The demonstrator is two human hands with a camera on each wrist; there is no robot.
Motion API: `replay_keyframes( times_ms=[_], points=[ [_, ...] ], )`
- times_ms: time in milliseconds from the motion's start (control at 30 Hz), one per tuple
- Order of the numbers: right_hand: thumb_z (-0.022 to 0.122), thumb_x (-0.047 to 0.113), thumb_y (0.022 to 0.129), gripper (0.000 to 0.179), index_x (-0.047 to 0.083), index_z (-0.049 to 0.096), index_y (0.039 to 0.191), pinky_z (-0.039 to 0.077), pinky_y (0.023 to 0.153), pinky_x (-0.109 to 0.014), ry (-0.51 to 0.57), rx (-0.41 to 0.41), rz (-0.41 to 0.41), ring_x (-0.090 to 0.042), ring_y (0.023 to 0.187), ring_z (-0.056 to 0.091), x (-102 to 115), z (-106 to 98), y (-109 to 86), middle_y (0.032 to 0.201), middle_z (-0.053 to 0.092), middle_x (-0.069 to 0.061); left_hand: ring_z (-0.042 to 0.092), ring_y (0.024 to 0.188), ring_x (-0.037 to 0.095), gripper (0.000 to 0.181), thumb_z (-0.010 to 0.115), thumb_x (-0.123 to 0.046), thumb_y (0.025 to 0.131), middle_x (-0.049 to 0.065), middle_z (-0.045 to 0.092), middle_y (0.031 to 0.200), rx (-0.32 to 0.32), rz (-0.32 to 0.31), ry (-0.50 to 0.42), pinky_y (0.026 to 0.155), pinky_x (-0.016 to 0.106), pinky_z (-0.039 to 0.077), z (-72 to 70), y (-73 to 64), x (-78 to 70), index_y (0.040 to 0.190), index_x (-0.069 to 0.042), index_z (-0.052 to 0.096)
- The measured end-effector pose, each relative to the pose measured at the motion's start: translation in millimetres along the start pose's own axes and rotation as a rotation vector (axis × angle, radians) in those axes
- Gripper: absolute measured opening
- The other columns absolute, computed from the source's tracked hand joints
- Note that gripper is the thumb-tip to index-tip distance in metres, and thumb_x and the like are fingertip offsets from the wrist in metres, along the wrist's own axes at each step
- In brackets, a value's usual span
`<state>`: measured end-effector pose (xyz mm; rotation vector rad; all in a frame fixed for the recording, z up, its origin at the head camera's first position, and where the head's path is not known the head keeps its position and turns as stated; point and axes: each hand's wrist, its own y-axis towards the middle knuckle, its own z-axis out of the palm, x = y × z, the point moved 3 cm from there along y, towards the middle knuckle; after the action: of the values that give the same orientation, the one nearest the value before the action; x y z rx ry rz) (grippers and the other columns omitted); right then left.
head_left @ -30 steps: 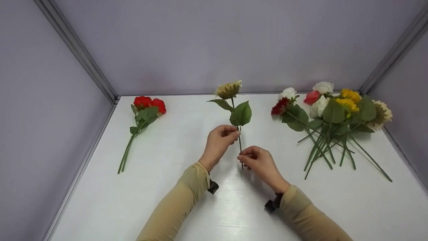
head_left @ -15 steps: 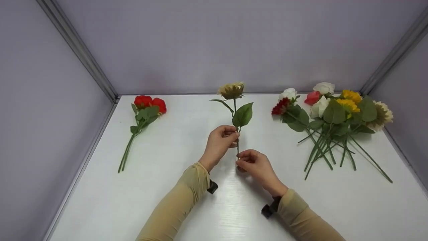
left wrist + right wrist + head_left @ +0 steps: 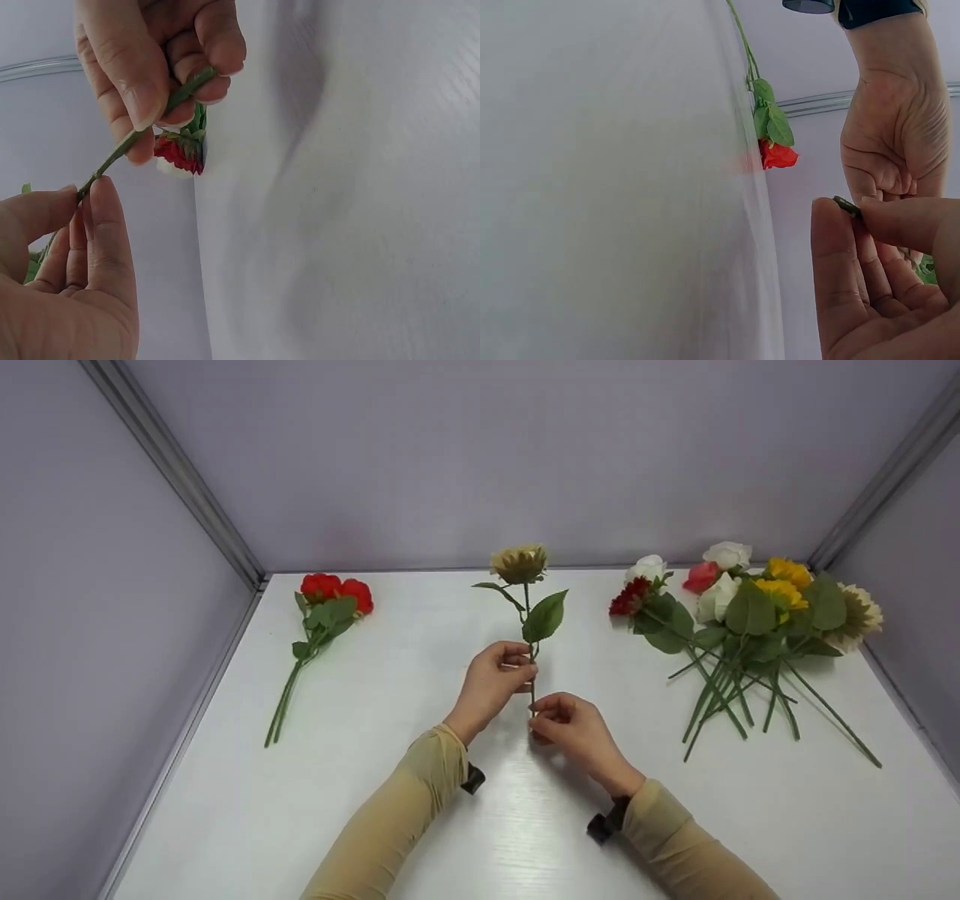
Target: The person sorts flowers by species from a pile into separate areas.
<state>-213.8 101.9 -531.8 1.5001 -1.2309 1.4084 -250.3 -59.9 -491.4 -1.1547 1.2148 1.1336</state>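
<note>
Both the left hand [image 3: 489,684] and right hand [image 3: 582,735] pinch one stem [image 3: 118,153] (its bloom [image 3: 519,565] in head view only).

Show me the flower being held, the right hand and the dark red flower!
Held flower [image 3: 545,617]: head view, on a green leaf along its stem.
Right hand [image 3: 584,738]: head view, on mid-hand, between fingers and wrist.
Dark red flower [image 3: 630,598]: head view, on its petals.
</note>
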Motion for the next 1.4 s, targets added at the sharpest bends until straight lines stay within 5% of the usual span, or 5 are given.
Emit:
replay_keyframes(
  times_ms=[200,467,733,1000,1400],
  points=[
    [0.070,0.020,0.098,0.027,0.002,0.070,0.118,0.058,0.080,-0.037,-0.247,0.070,-0.096,-0.020,0.087,0.069,17.3,-4.9,4.5,0.101,0.072,-0.007,0.070,0.100,0.036,0.029,0.070,-0.001,0.094,0.014,0.067,0.106,-0.048,-0.018,0.079,0.077,0.034,0.061,-26.6,6.0,0.3,0.122,0.002,0.066],
    [0.066,0.032,0.102,0.037,0.005,0.067,0.129,0.051,0.100,-0.043,-0.750,0.151,-0.378,-0.025,0.117,0.062,44.3,-2.3,18.4,0.123,0.068,-0.007,0.067,0.086,0.022,0.026,0.067,-0.001,0.095,0.013,0.065,0.105,-0.165,-0.135,0.377,0.076,0.033,0.060,-95.2,16.5,8.8,0.121,0.002,0.067],
    [0.061,0.042,0.103,0.063,0.006,0.047,0.152,0.021,0.123,-0.045,-1.185,0.256,-0.522,-0.038,0.149,0.031,52.6,19.1,35.3,0.156,0.044,-0.018,0.063,0.093,0.024,0.029,0.064,-0.004,0.095,0.014,0.066,0.110,-0.220,-0.243,0.609,0.079,0.035,0.055,-139.6,20.7,19.3,0.124,0.001,0.067],
    [0.054,0.047,0.106,0.066,0.008,0.039,0.158,0.016,0.124,-0.048,-1.243,0.311,-0.493,-0.040,0.151,0.024,47.2,27.6,39.6,0.160,0.037,-0.019,0.060,0.097,0.028,0.024,0.065,-0.004,0.093,0.016,0.068,0.107,-0.197,-0.185,0.765,0.086,0.041,0.051,-141.0,22.9,26.0,0.115,0.004,0.070],
    [0.055,0.045,0.105,0.066,0.008,0.039,0.158,0.018,0.123,-0.051,-1.239,0.319,-0.461,-0.042,0.151,0.025,38.8,17.1,39.6,0.160,0.036,-0.021,0.061,0.103,0.028,0.027,0.065,-0.009,0.097,0.015,0.068,0.114,-0.201,-0.233,0.731,0.090,0.042,0.052,-138.8,26.1,30.4,0.120,0.003,0.068]
  ],
)
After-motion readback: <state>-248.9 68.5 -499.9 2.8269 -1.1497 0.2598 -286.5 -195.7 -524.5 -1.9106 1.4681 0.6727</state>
